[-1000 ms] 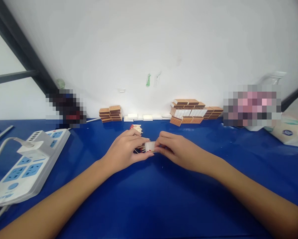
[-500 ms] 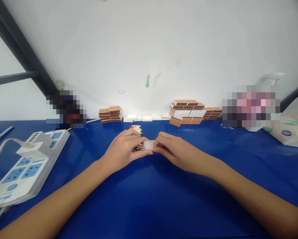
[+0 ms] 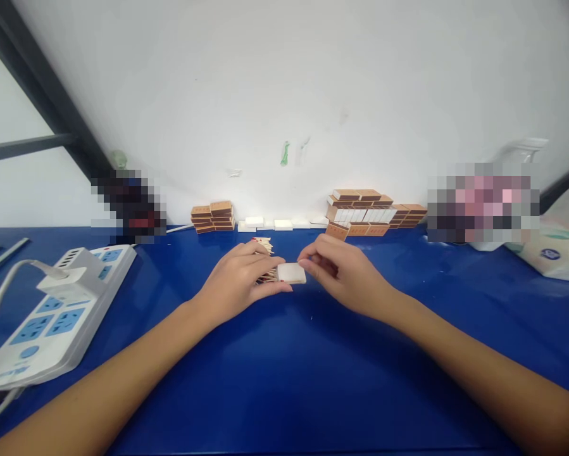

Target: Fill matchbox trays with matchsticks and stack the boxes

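A small white matchbox tray (image 3: 292,273) lies on the blue table in front of me. My left hand (image 3: 239,273) is curled at its left end, with thumb and index finger on either side of that end. Several loose matches (image 3: 269,276) show between these fingers, and more matches (image 3: 264,244) stick out beyond the hand. At the tray's far right corner is my right hand (image 3: 343,271), with thumb and index finger pinched together. Whether anything small is between those fingertips is hidden.
Stacked brown matchboxes (image 3: 212,217) stand by the wall at left, with a larger stack (image 3: 360,215) at right. White trays (image 3: 283,225) lie between them. A power strip (image 3: 61,316) with a plugged-in adapter is at left, a tissue pack (image 3: 557,247) at far right.
My right hand has moved off the tray's right end to its far right corner, uncovering more of the tray. The left hand stays at the left end.
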{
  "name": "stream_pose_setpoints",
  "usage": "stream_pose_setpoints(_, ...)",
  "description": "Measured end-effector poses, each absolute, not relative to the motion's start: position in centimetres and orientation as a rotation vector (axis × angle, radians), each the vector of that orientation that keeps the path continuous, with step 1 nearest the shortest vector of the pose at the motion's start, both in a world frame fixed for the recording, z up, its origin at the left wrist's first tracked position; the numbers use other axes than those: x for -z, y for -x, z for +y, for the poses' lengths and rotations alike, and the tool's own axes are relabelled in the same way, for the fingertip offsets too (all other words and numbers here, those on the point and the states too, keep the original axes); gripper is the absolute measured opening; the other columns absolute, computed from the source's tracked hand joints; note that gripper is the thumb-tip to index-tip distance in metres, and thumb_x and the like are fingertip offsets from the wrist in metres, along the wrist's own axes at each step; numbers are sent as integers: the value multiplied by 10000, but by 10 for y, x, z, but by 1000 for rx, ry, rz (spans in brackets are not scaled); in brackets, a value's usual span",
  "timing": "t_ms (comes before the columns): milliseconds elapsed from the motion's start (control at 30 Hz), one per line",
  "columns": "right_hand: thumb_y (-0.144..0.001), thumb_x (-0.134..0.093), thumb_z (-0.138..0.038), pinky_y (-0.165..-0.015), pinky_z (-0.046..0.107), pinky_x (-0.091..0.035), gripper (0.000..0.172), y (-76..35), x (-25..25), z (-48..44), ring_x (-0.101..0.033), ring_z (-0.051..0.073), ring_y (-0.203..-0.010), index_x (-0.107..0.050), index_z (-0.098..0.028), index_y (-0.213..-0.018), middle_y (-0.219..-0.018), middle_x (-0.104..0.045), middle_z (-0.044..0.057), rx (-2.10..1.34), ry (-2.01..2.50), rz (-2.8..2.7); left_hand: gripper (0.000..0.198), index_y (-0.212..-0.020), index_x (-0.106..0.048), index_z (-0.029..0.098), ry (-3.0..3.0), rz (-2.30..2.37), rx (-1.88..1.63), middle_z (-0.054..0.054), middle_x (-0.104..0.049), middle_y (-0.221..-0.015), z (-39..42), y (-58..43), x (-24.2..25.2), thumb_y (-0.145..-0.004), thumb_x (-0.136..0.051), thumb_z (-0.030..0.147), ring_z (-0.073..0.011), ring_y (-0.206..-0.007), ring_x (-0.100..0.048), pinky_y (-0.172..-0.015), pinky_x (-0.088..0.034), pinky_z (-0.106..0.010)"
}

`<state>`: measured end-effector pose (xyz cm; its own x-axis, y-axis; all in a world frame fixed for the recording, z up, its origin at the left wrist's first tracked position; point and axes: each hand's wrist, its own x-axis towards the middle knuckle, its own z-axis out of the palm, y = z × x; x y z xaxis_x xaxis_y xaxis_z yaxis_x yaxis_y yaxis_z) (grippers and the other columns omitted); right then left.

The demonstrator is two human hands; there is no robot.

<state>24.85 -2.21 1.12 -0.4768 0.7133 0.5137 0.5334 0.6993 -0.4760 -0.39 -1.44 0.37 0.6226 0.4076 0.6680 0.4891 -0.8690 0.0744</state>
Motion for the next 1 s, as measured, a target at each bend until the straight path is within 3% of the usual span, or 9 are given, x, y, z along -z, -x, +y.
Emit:
stream_pose_setpoints(133, -1012, -599, -283, -636, 278, -420, 102, -245, -1, -15, -499, 124, -671, -663, -204, -1003, -854, -560, 5, -304, 1036, -2090, 369, -1150, -722, 178, 2558, -735, 1010, -64, -753, -899, -2, 19, -14, -944, -689, 482, -234, -968, -678, -837, -550, -368)
stream_pose_setpoints(333, -997, -652, -314, -747, 292, -481, 182, -240, 9, -18, -577, 139, -818, -666, -217, -1149, -1116, -593, 56, -430, 985, -2401, 369, -1146, -735, 169, 2444, -884, 962, -74, -761, -886, 12, 32, -17, -938, -704, 472, -250, -946, -672, -831, -554, -392)
stream_pose_setpoints(600, -1029, -600, -283, -813, 326, -505, 194, -218, 14, -16, -603, 183, -918, -694, -178, -1162, -1082, -621, 82, -136, 904, -2436, 354, -1161, -732, 166, 2500, -883, 974, -78, -779, -911, 9, 27, -11, -940, -712, 442, -259, -970, -680, -848, -555, -415)
stream_pose_setpoints(800, -1063, -535, -288, -667, 305, -448, 234, -214, 17, -14, -586, 201, -929, -730, -165, -1100, -1025, -663, 87, 285, 991, -2581, 347, -1155, -736, 155, 2505, -888, 976, -81, -781, -918, 8, 27, -12, -942, -715, 428, -261, -967, -684, -835, -560, -410)
stream_pose_setpoints(1000, -998, -619, -150, -586, 312, -377, 104, -215, 11, -19, -555, 215, -914, -722, -145, -1019, -996, -665, 89, 579, 1001, -2660, 373, -1168, -735, 145, 2512, -899, 976, -78, -771, -900, 7, 27, -13, -937, -715, 437, -257, -963, -676, -838, -559, -403)
